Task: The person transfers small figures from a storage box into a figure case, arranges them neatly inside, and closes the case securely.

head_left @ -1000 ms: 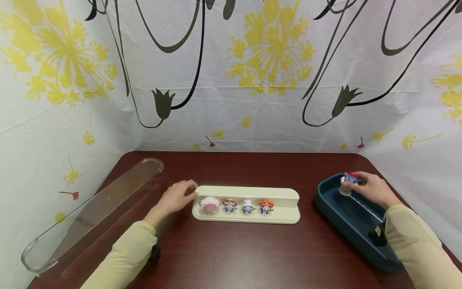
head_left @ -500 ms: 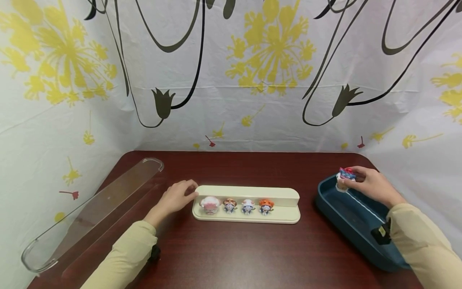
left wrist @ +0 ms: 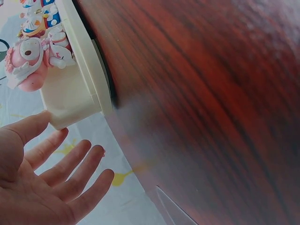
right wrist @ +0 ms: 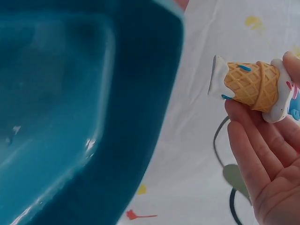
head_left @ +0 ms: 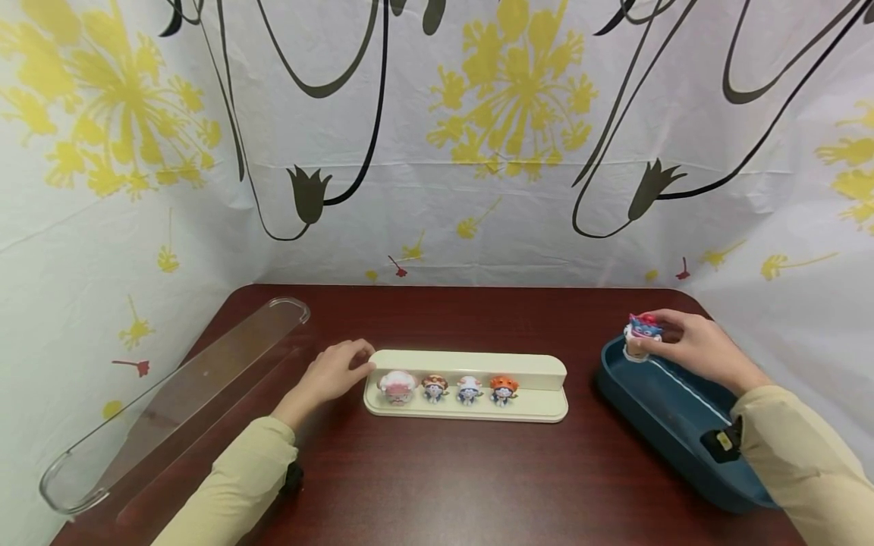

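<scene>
My right hand (head_left: 703,350) pinches a small ice-cream-cone figurine (head_left: 642,336) above the far end of the blue tray (head_left: 672,436). In the right wrist view the figurine (right wrist: 255,84) shows a waffle cone, white drips and a blue and pink top partly hidden by the fingers. With thumb and forefinger, my left hand (head_left: 334,371) touches the left end of a cream stepped display stand (head_left: 464,362); its other fingers (left wrist: 79,178) are spread. Several figurines line the stand's lower step, including a pink-and-white one (head_left: 397,387) at the left and an orange-topped one (head_left: 504,391) at the right.
A long clear plastic cover (head_left: 184,402) lies diagonally along the left side of the dark red wooden table (head_left: 478,485). Black wrist-worn devices sit under both cuffs. A patterned white cloth (head_left: 423,212) hangs behind and at both sides.
My right hand has lifted the ice-cream-cone figurine slightly and carried it left toward the tray's far left rim. The left hand and the stand have stayed in place.
</scene>
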Tool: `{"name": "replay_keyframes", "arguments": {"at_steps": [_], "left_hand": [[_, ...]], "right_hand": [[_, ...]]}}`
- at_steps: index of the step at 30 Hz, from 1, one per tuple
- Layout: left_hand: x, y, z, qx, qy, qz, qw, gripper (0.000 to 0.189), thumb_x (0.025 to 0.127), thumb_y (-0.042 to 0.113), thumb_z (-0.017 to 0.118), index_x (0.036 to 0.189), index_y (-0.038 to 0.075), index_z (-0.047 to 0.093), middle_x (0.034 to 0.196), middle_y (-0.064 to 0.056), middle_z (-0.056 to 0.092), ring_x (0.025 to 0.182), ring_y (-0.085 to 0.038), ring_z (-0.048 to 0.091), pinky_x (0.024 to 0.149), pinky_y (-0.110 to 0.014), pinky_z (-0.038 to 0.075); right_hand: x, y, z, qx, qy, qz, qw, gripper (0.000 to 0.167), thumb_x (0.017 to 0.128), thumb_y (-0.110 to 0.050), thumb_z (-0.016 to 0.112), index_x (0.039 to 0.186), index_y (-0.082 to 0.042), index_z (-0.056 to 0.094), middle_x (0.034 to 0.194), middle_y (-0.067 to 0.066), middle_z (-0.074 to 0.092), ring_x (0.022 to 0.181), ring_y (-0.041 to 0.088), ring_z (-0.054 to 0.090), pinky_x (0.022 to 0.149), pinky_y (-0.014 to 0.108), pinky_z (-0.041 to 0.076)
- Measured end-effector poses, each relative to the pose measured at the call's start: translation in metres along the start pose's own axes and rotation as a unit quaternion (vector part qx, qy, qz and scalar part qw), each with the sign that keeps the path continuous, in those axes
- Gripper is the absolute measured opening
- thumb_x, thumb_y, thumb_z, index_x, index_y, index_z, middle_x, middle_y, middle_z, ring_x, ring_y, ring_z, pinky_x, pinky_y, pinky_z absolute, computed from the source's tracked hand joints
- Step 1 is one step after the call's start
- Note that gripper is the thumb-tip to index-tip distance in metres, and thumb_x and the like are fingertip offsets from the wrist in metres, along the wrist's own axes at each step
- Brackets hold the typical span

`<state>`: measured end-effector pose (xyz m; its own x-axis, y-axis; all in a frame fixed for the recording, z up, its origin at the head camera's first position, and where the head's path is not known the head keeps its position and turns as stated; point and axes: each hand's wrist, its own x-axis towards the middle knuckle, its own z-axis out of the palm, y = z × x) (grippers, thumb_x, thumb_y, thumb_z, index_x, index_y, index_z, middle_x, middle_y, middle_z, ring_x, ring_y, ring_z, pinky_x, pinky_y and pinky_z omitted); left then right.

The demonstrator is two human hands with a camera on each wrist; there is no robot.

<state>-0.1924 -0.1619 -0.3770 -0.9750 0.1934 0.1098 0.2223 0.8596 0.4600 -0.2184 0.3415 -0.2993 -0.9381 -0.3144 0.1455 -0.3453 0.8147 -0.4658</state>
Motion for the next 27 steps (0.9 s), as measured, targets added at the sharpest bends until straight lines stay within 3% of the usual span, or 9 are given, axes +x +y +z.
{"name": "replay_keyframes", "arguments": {"at_steps": [13, 27], "left_hand": [[0.0, -0.001, 0.0, -0.002, 0.002, 0.003, 1.0, 0.018, 0.082, 0.024, 0.061, 0.098, 0.016, 0.058, 0.096, -0.002, 0.058, 0.089, -0.023, 0.054, 0.069, -0.042, 0.043], [0.0, -0.001, 0.0, -0.001, 0.005, 0.006, 1.0, 0.018, 0.082, 0.025, 0.062, 0.098, 0.017, 0.059, 0.096, -0.002, 0.058, 0.089, -0.022, 0.054, 0.069, -0.042, 0.043]], "right_hand": [[0.001, -0.029, 0.007, 0.012, 0.01, -0.043, 0.9989, 0.048, 0.078, -0.029, 0.067, 0.114, 0.001, 0.053, 0.095, 0.013, 0.06, 0.079, 0.024, 0.06, 0.062, 0.021, 0.046], [0.002, -0.054, 0.023, 0.031, 0.004, -0.088, 0.9957, 0.044, 0.076, -0.029, 0.069, 0.112, -0.006, 0.056, 0.089, 0.004, 0.06, 0.073, 0.011, 0.059, 0.059, 0.024, 0.047]]}}
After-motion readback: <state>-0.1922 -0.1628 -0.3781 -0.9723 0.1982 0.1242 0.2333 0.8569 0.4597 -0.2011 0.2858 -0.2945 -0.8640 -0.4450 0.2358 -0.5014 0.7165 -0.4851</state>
